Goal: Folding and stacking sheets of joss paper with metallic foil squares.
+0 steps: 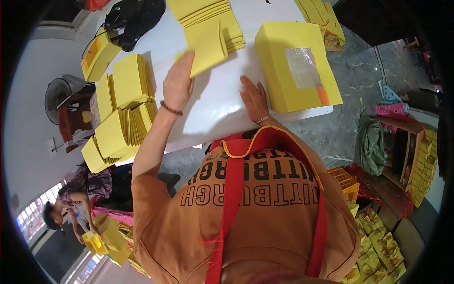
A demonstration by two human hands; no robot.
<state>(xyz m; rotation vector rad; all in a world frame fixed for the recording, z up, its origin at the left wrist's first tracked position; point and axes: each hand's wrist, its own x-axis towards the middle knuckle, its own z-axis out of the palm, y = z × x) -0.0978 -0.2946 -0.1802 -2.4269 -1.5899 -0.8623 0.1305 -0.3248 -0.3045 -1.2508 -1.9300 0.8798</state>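
My left hand (178,81) pinches a folded yellow packet (206,48), which extends ahead and right of it. My right hand (254,100), fingers slightly spread, seems to rest on the bench (213,118), a yellow box (274,66) just right of it.

Black capital lettering (261,171) spans the brown shirt's front (269,236).

I look through one head-worn fisheye, the left of a pair, aimed steeply down. The brown shirt (274,229) fills 6 o'clock, very near; the left hand (178,81) at 11 and the right hand (254,99) at 1 show farther off, by the white desk (215,113) at 12. My view reaches tiled floor (366,71) at 2 and a distant co-worker (92,187) at 8.
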